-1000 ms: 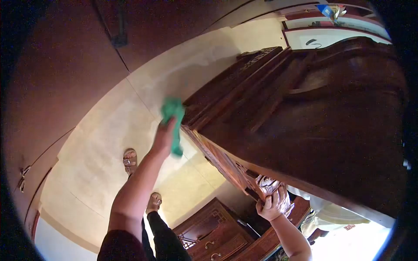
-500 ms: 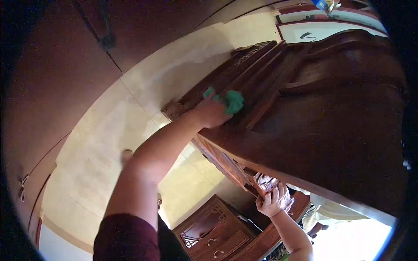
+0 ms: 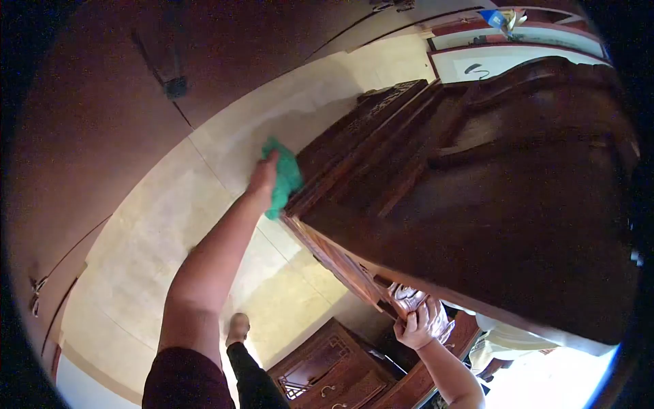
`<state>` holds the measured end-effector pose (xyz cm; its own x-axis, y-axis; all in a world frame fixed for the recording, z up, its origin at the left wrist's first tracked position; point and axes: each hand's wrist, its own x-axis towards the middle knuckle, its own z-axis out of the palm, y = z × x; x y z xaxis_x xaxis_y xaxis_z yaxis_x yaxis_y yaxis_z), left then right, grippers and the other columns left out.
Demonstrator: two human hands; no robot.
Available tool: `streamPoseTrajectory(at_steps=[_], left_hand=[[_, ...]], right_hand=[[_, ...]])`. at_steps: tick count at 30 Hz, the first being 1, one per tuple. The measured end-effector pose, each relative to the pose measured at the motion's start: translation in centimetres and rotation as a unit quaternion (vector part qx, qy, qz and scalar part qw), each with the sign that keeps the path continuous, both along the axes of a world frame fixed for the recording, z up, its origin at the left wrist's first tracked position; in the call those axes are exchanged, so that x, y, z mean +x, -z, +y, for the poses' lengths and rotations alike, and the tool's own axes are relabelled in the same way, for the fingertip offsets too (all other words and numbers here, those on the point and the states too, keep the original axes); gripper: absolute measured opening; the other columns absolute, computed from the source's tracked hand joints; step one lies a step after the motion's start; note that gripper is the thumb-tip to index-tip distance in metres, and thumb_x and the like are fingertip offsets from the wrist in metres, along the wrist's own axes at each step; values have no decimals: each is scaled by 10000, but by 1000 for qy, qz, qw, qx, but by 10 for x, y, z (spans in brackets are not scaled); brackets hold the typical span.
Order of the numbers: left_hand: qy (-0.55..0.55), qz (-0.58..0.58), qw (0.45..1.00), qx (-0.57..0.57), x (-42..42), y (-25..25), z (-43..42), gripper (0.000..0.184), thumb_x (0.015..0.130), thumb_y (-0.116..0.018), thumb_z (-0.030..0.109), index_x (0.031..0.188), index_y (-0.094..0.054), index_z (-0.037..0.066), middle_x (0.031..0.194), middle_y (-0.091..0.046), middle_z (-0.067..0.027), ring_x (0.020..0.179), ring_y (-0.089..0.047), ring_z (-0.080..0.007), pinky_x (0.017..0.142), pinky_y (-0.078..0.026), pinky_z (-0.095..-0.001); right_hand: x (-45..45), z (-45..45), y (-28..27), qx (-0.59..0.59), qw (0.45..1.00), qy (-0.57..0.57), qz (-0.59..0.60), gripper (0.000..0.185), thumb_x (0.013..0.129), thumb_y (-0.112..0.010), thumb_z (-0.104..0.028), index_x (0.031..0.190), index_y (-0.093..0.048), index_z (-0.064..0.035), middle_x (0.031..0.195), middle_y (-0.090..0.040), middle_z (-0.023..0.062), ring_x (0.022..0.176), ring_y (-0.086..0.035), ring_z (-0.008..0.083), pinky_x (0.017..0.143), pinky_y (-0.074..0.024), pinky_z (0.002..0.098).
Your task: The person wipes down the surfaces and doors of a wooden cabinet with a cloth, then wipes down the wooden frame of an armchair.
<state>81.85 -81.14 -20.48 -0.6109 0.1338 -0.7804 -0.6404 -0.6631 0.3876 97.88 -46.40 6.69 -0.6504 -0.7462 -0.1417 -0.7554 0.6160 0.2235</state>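
My left hand (image 3: pixel 262 180) holds a green cloth (image 3: pixel 286 178) at the left edge of a large dark wooden piece of furniture (image 3: pixel 477 204). The cloth hangs over its corner, above the pale floor. Lower right, my right hand (image 3: pixel 417 327) has its fingers wrapped round a shiny carved wooden part (image 3: pixel 407 297) under the furniture's near edge. The palm side of my right hand is hidden.
A small wooden cabinet (image 3: pixel 327 368) with metal handles stands at the bottom. Reddish-brown cabinet doors (image 3: pixel 102 123) line the left. My foot (image 3: pixel 238 327) is on the tiled floor (image 3: pixel 157 238). A blue item (image 3: pixel 492 19) is at the upper right.
My left hand went with the green cloth from the left edge onto the dark wood, then back out to the edge. My right hand has kept its hold on the carved part.
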Motion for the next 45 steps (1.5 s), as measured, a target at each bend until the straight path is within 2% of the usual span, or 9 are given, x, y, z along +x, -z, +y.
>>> streamPoseTrajectory(at_steps=[4,9,17,20,23,25,30,41,45], left_hand=[[40,51,990,-122,-28,23,39,526,880,-419,492,1107,-560,39,1004,-605,-118,938,-565,-249,863,-417,-363],[250,426,832,-251,-55,-104,67,605,893,-323,517,1139,-528,4,1108,-563,-211,1028,-530,-343,936,-367,-416],[523,329,699,-359,-21,-114,36,607,904,-274,490,983,-592,-21,1040,-582,-239,978,-554,-373,850,-423,-437],[193,266,902,-280,-14,-94,27,616,888,-305,519,973,-584,-24,982,-608,-208,936,-579,-333,838,-425,-416],[79,283,950,-105,-33,-107,29,570,874,-366,506,967,-580,-14,945,-612,-185,923,-578,-302,829,-424,-407],[221,364,883,-199,-54,-160,30,525,873,-403,469,1026,-558,-10,1027,-590,-206,1003,-550,-324,886,-398,-400],[70,556,741,-370,-63,-121,134,509,871,-410,458,1109,-511,20,1120,-540,-228,1059,-506,-379,924,-381,-435],[289,386,849,-215,43,-126,32,456,882,-395,447,934,-555,24,840,-590,-221,815,-562,-386,748,-415,-479],[192,319,820,-435,75,-57,39,417,891,-401,400,1092,-516,53,1058,-540,-199,1015,-501,-354,888,-370,-444]], right_hand=[[-2,-1,-2,3,1000,-11,-11,884,603,-557,-159,1371,-125,-83,1286,-269,217,1103,-356,461,851,-345,614],[-4,-5,-5,16,1000,-9,-24,850,605,-552,-161,1357,-164,-81,1298,-263,208,1103,-359,449,839,-344,618],[-7,-3,-3,-22,999,-18,-20,862,605,-541,-148,1371,-151,-85,1330,-243,198,1138,-332,449,869,-327,636],[-4,2,-2,-14,999,-5,-28,853,618,-532,-155,1375,-144,-87,1327,-244,202,1144,-326,447,873,-327,640],[-1,5,0,-26,999,-3,-22,851,618,-542,-159,1370,-151,-82,1323,-246,206,1143,-327,450,876,-328,642],[-1,4,0,-25,1000,-2,-14,846,611,-555,-156,1358,-168,-75,1312,-253,211,1138,-330,453,877,-331,640],[-1,3,-2,-8,1000,-3,-5,810,610,-564,-151,1326,-200,-47,1260,-286,226,1120,-337,464,869,-340,629],[-3,5,2,-35,999,-3,4,756,680,-531,-206,1347,-190,-99,1334,-248,185,1145,-332,456,891,-308,643],[-3,2,2,-34,999,-2,12,687,683,-535,-216,1292,-248,-76,1267,-298,200,1118,-349,457,880,-316,642]])
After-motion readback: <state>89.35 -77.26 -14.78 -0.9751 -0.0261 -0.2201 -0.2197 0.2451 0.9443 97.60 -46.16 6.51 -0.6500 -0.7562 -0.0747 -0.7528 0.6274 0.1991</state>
